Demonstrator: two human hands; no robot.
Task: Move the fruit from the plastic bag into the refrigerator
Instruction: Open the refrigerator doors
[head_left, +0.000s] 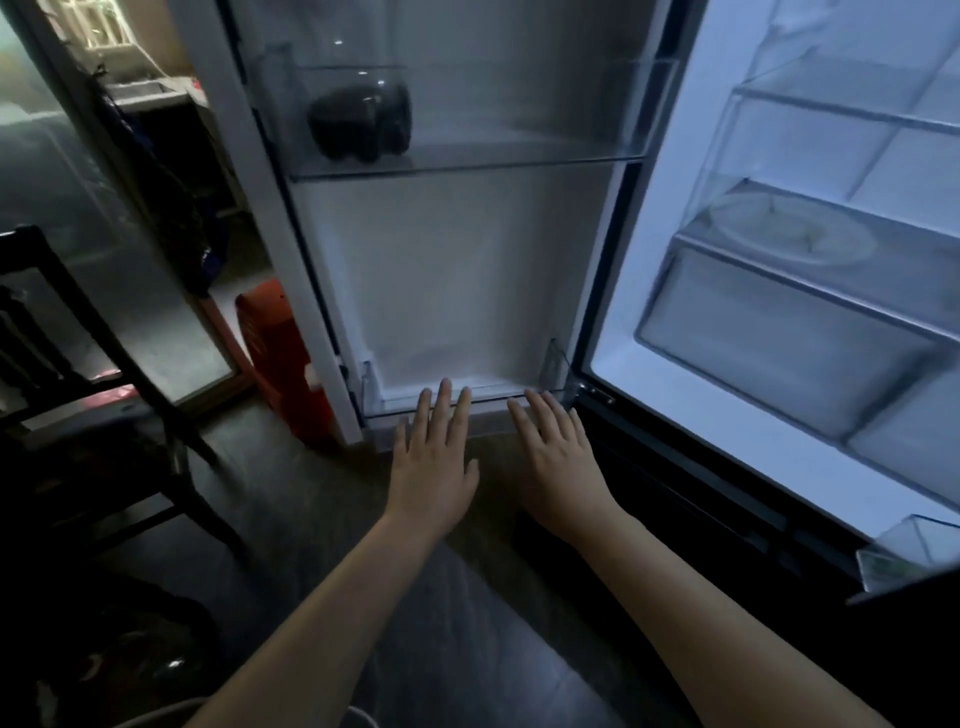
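1. No fruit and no plastic bag in view right now, so I can't tell you where they sit; they're somewhere outside the frame, and nothing has visibly gone into the white, lit refrigerator (467, 270) yet.
2. The refrigerator stands open, its door (779, 260) swung wide to your right. The tall lower compartment looks bare, which I'd judge is why you're reaching there.
3. Your left hand (434, 457) is flat, palm down, fingers spread wide and holding nothing. Its fingertips (444, 387) reach the clear plastic front edge of the bottom shelf or drawer (493, 397); touching or just above, I can't say.
4. Your right hand (558, 460) mirrors it: open, flat, empty, just beside the left, fingertips at the same clear edge.
5. Both forearms run straight out and down, roughly parallel, wrists level. That reads to me as a two-handed push or pull on that clear front, likely seating it or sliding it to make room for fruit.
6. Above, a dark rounded glossy object (361, 122) sits on the glass shelf (467, 163), well clear of your hands.
7. Further out: an orange plastic stool or crate (280, 358) beside the refrigerator's left wall, and a dark wooden chair (78, 364) at your left.
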